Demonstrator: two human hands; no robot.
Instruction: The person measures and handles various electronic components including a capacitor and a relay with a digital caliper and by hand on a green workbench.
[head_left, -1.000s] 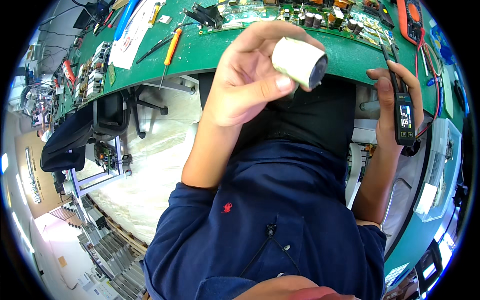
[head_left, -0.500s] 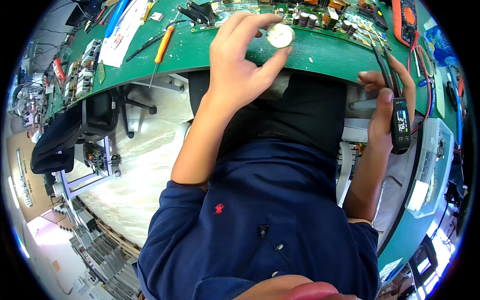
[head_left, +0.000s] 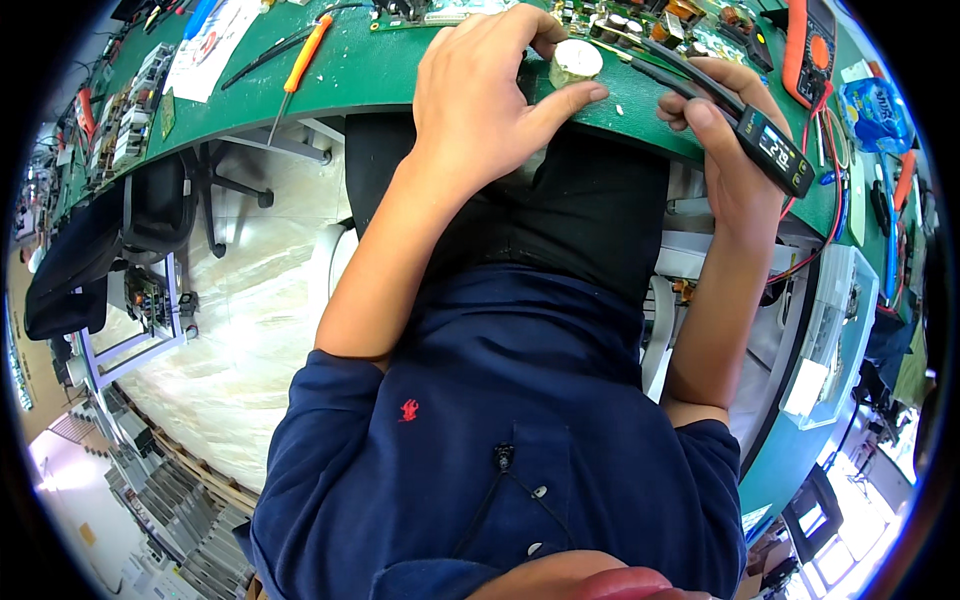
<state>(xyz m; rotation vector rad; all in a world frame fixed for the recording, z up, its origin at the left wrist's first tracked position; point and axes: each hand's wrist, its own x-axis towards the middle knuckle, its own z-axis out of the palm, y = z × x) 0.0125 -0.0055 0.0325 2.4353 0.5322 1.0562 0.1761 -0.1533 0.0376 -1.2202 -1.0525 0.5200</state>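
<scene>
Near the table's [head_left: 370, 85] edge, the left hand [head_left: 480, 95] is curving around the cylinder [head_left: 575, 64], grip unclear, perhaps presenting it end-on to the tweezers [head_left: 773, 152] that the right hand [head_left: 738, 165] is gripping.

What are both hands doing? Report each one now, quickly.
Left hand: thumb and fingers curved about a white-topped cylinder; whether it grips cannot be told.
Right hand: closed on black tweezers with a small screen.

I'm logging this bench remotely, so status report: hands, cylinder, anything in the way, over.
Left hand at pale cylinder, contact unclear. Right hand holding black meter tweezers, tips toward cylinder. Circuit board just beyond.
</scene>
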